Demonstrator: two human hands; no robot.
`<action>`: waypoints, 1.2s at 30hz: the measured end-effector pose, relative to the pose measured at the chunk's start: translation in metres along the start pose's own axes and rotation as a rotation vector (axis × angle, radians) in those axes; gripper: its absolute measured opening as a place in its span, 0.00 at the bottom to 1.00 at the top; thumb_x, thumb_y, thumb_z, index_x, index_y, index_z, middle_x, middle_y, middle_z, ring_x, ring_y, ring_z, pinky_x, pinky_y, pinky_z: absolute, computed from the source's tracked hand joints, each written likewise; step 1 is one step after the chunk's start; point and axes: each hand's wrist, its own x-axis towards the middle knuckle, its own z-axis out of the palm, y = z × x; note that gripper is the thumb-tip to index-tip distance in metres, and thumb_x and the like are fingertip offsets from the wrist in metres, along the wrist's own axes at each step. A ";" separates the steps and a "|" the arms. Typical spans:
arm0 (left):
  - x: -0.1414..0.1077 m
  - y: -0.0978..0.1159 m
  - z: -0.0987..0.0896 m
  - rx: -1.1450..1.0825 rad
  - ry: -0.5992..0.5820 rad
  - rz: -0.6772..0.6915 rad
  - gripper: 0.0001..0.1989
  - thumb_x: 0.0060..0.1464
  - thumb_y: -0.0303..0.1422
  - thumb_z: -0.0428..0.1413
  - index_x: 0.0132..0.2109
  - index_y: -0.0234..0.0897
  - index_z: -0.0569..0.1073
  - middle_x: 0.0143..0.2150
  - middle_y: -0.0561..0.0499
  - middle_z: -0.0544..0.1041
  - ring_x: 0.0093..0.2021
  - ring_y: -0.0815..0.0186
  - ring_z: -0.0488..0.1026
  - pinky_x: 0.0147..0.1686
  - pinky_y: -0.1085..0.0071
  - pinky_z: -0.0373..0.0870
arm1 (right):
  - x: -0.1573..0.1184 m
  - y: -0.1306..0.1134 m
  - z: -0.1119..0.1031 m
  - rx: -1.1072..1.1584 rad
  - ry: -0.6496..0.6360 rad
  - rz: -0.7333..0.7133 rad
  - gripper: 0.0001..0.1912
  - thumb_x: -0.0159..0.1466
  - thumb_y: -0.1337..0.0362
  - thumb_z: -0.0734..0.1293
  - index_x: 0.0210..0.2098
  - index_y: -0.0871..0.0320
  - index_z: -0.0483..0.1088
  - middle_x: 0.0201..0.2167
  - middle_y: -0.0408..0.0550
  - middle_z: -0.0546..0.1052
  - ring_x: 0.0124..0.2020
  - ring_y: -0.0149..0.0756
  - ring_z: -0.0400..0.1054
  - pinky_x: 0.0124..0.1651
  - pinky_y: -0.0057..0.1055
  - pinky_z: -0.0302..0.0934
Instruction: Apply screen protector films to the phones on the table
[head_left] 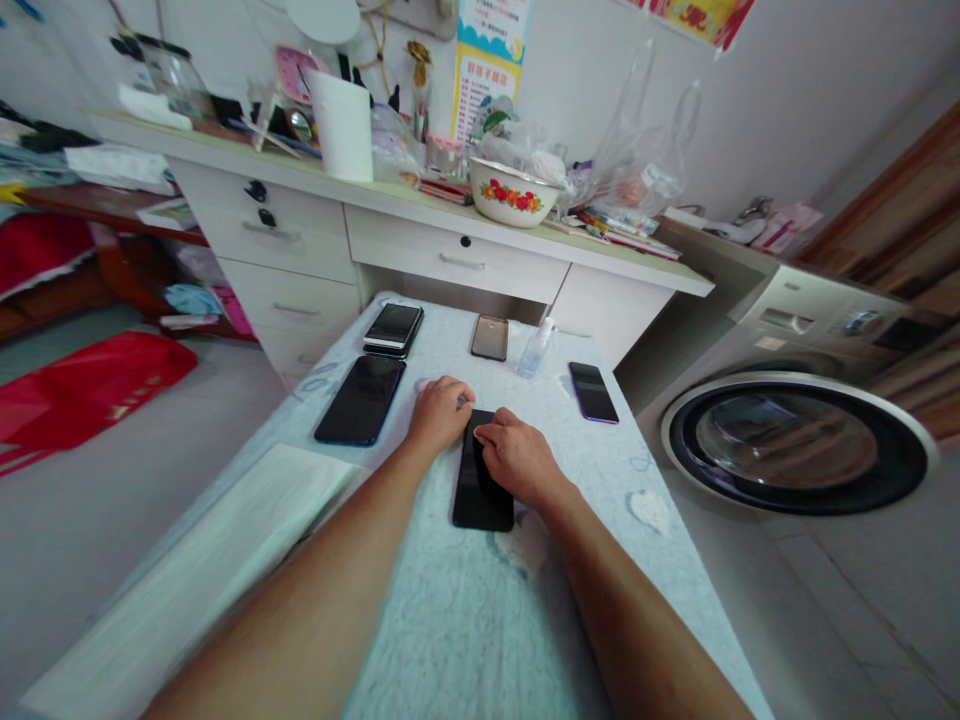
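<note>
Black phone (480,492), screen up, lay flat near the middle of the table (420,640), its long sides running roughly from far edge to near edge. Right hand (519,458) rested over the upper part of the screen, fingers drawn narrow and bunched with tips down on the glass; could not tell whether anything was pinched in them. Left hand (442,412) sat at the phone's far left corner, fingers curled inward; grip there was partly hidden, contents not determinable. Blue-edged phone (361,400) lay apart, near the table's left edge; beyond it, a stack of phones (394,327) stood by the far left corner. Brownish phone case (489,338) lay near the far edge, with a clear bottle (535,350) upright just to its right. Purple-edged phone (593,392) lay close to the right edge. Pale sheet (202,590) ran along the left edge toward the near left corner. Past the far edge stood a desk (457,255) bearing a flowered bowl (514,195).
</note>
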 end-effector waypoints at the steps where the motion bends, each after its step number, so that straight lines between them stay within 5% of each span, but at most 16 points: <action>1: 0.000 0.000 0.000 0.000 0.000 0.000 0.06 0.51 0.29 0.52 0.35 0.41 0.75 0.41 0.49 0.76 0.46 0.59 0.72 0.53 0.59 0.61 | -0.001 0.000 0.000 0.001 -0.001 -0.013 0.14 0.67 0.67 0.57 0.40 0.55 0.75 0.39 0.47 0.70 0.37 0.33 0.67 0.41 0.28 0.58; 36: 0.000 -0.002 0.001 -0.005 -0.004 0.003 0.06 0.51 0.29 0.53 0.35 0.40 0.75 0.42 0.49 0.76 0.46 0.59 0.72 0.53 0.59 0.61 | -0.001 0.012 0.001 -0.094 -0.041 0.054 0.18 0.71 0.64 0.54 0.48 0.50 0.74 0.41 0.47 0.70 0.35 0.33 0.68 0.36 0.28 0.56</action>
